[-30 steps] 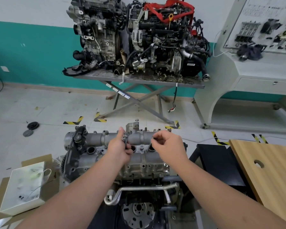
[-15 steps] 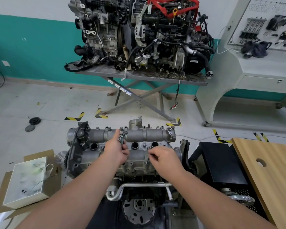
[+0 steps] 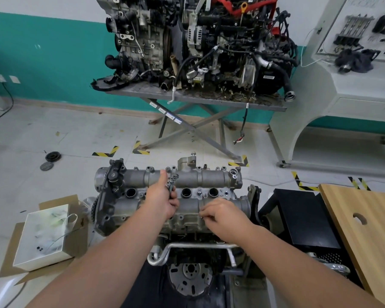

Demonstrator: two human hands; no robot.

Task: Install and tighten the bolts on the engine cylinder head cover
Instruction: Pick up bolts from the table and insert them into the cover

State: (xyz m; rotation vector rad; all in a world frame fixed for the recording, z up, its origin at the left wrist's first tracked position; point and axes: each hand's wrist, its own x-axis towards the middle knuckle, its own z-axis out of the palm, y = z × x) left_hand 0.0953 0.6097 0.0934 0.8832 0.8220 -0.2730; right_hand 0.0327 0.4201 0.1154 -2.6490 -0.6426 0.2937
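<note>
Bolts (image 3: 172, 184) are bunched in the left hand (image 3: 162, 202), its fingers wrapped round the shanks so the heads fan out above the knuckles, right over the middle of the cylinder head cover (image 3: 171, 196). The right hand (image 3: 220, 215) is down at the near edge of that cover, fingertips pinched on what looks like a single bolt (image 3: 201, 217) at a hole — too small to say how far in it sits. One bolt (image 3: 199, 192) already stands between the plug wells in the centre row.

Risks now. First, cross-threading: that pinched bolt is going in by fingertip with the wrist angled across the casting, and if it starts tilted the threads in the aluminium may bind or strip. It wants to turn freely by hand before any tool touches it.

Second, the spare bundle — a loose clutch held directly above three open spark plug wells (image 3: 186, 192). Let one slide out and it could drop straight down a well, or roll off the cover into the engine's front gear below.

Third, sequence: plenty of holes along the far rail (image 3: 196, 177) appear empty, so snugging one corner hard before the rest are started could pull the cover unevenly.

Off to the left, a white box (image 3: 43, 238) sits on cardboard on the floor, well apart from the work.
</note>
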